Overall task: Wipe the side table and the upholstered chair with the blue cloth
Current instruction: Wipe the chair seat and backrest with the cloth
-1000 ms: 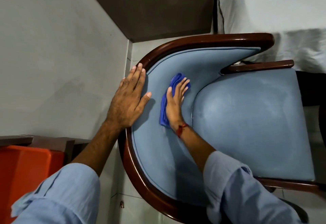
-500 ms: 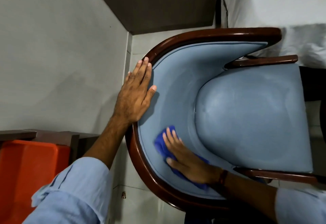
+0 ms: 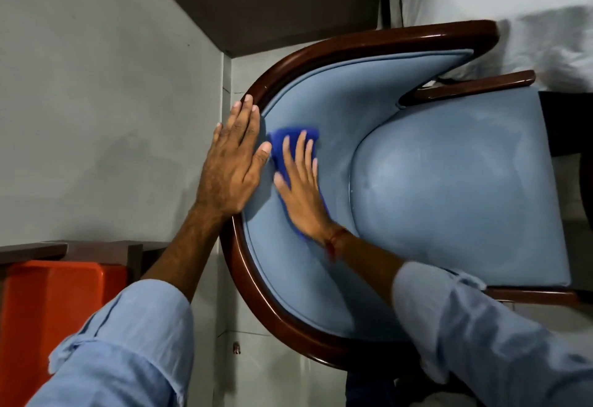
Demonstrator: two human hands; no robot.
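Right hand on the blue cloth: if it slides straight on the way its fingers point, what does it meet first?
The right hand points up the padded backrest, pressing the blue cloth flat. Going straight on, more bare upholstery, then likely the wooden top rail. The left hand sits beside that line, not in it.

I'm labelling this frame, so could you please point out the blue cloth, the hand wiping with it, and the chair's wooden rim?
blue cloth (image 3: 281, 139): head view, bare upper part above the fingers.
right hand (image 3: 301, 190): head view, back of the hand.
wooden rim (image 3: 369, 41): head view, top curve.
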